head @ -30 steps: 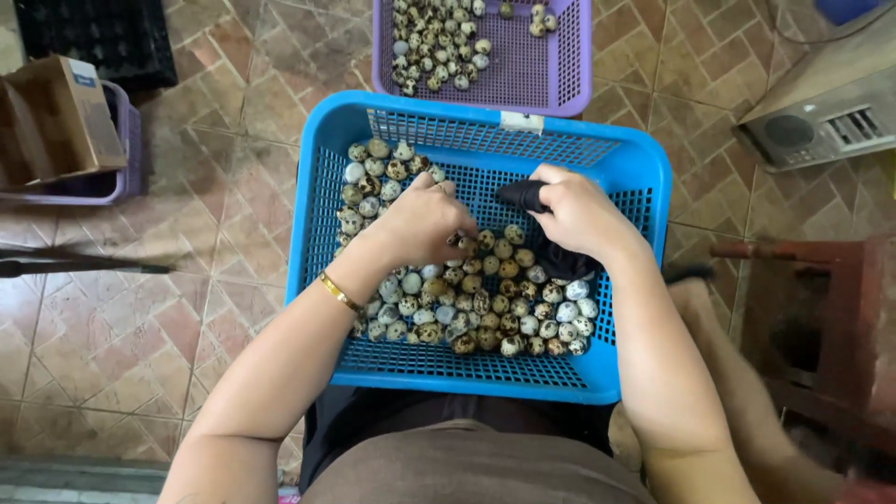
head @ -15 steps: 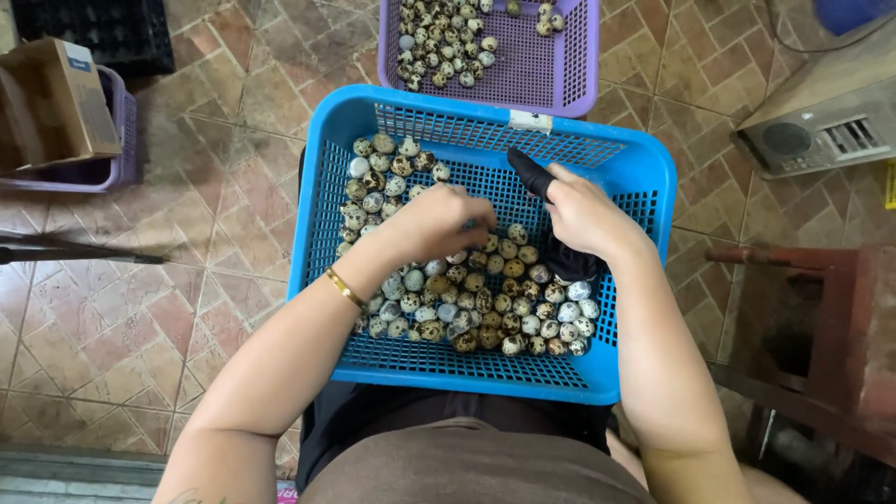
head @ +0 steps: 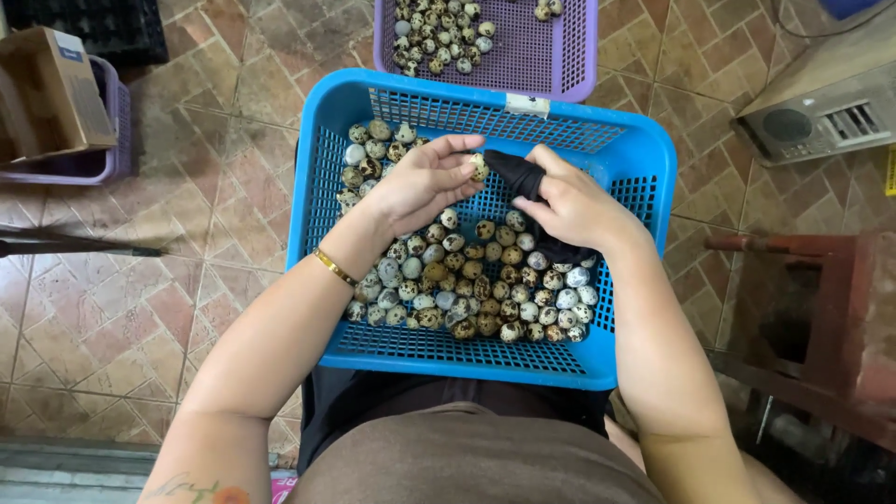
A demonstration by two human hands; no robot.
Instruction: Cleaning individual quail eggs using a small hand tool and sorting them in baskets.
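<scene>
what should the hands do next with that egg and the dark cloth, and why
Probably bring the speckled egg against the dark cloth and rub it. The left hand holds the egg up in its fingers above the blue basket, and the right hand holds the cloth right beside it, nearly touching. Whether they touch already is hard to tell.

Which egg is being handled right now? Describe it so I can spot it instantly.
Find the blue plastic mesh basket on the person's lap. Above its heap of speckled eggs, the left hand is raised beside a black cloth. The small speckled egg pinched in its fingers is the only one lifted off the heap.
</scene>
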